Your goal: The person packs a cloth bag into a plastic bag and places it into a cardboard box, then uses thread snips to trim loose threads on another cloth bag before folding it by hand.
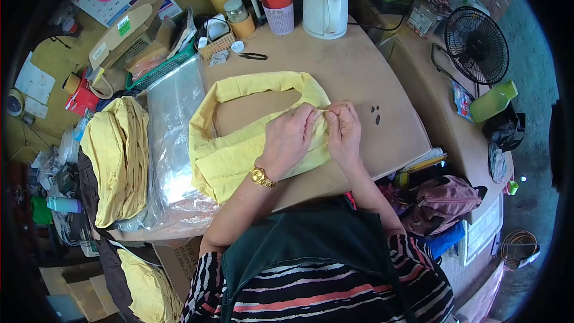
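Observation:
A yellow cloth piece [239, 158] lies in a loop on the brown table [353, 66], its strap curving round at the back. My left hand [290, 134], with a gold watch on the wrist, pinches the cloth near its right end. Beside it, my right hand [344, 128] grips the same edge between thumb and fingers. The two hands nearly touch, and the fingertips hide the bit of cloth between them. Small black scissors or snips [253, 56] rest further back on the table.
Clear plastic sheets [173, 137] lie left of the cloth, with folded yellow fabric [116, 161] beyond. At the back stand a white kettle [325, 6] and a lidded basket cup [279, 15]. A black fan [476, 45] and green bottle [493, 101] are at right.

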A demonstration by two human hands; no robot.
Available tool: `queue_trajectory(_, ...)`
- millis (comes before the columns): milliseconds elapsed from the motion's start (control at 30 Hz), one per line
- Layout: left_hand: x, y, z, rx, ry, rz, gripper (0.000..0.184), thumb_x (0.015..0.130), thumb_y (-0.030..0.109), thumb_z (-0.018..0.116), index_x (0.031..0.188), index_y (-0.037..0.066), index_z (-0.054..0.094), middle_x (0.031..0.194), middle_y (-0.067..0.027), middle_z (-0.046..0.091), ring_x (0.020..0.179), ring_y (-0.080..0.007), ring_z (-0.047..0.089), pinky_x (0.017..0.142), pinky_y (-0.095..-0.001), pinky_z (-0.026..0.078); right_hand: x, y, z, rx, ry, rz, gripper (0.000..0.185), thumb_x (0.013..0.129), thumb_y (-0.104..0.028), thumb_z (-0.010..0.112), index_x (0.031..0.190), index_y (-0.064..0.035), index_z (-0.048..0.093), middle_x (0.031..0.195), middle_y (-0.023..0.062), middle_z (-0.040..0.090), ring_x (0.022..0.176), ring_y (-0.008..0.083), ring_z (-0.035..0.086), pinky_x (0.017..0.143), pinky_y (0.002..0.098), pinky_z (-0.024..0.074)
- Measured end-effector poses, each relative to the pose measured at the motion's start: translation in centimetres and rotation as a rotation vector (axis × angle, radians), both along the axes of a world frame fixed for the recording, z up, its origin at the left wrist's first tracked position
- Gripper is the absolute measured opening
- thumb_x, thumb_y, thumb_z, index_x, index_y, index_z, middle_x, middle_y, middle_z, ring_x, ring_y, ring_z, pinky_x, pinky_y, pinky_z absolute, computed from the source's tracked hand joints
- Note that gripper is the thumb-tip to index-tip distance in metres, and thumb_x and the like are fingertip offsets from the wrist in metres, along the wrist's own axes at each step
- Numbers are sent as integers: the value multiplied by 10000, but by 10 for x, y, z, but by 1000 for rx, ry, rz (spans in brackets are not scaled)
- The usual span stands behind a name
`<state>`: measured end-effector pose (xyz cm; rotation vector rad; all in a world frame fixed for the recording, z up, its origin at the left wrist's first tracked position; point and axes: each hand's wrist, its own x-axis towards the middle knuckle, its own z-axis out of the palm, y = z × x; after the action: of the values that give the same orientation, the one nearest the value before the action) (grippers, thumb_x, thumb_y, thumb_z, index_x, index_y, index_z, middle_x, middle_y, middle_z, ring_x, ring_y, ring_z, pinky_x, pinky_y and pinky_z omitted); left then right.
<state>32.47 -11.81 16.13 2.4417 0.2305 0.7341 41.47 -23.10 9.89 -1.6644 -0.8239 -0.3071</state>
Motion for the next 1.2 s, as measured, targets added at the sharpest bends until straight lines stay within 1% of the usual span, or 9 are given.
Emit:
queue_trajectory(167,-91,66,13,141,529,-48,343,782,357,700,893,43,617,717,-159,627,735,-328,631,644,-428,483,59,-25,-24,119,338,-118,86,867,-69,618,815,-21,570,785,119,573,704,270,560,633,321,435)
queue_trajectory(233,-115,86,16,56,596,0,314,767,322,716,875,39,633,725,-160,630,728,-332,630,634,-416,482,69,-30,-3,-251,7,-365,101,846,-100,648,824,-26,583,816,114,594,776,261,584,754,388,442)
queue_trajectory(300,-131,97,11,11,570,228,233,735,182,741,858,9,645,740,-143,637,660,-349,590,622,-398,456,42,-5,35,-174,-199,-313,125,830,-129,669,836,-33,590,826,116,600,814,257,589,823,432,411)
queue_trajectory(467,-113,68,-3,141,-117,285,170,742,115,731,803,-9,632,679,-142,602,621,-327,580,581,-394,448,-48,74,61,-369,-449,480,134,825,-203,669,870,-93,606,843,73,628,859,245,601,933,459,337)
queue_trajectory(533,-130,66,-8,302,-301,444,158,762,125,722,804,-2,638,681,-139,604,626,-325,589,580,-385,454,-49,92,56,-366,-434,485,128,832,-196,670,855,-85,611,807,56,624,814,238,603,925,447,341)
queue_trajectory(600,-166,53,-25,-457,321,444,208,883,202,667,884,-6,657,788,-77,674,660,-185,602,613,-310,474,-46,101,60,-365,-427,481,124,840,-189,672,840,-77,616,770,38,620,770,230,605,916,435,346)
queue_trajectory(800,-145,29,-75,-1417,83,154,250,950,253,597,917,15,665,775,-38,674,622,-71,559,596,-207,459,-53,99,68,-350,-329,492,186,881,-240,643,823,-67,602,686,59,605,647,254,570,832,406,364)
queue_trajectory(967,-134,28,-97,-1316,6,146,274,963,264,573,812,42,629,722,-13,638,651,-62,572,574,-187,430,-54,101,75,-624,-373,434,277,864,-332,660,797,-63,651,624,98,576,591,307,511,785,391,372)
queue_trajectory(1200,-132,32,-93,-1491,-168,146,246,937,290,616,897,47,613,685,4,611,572,-43,530,520,-172,428,-58,107,83,-525,-308,499,299,896,-340,611,810,-63,684,585,133,563,603,348,511,754,388,368)
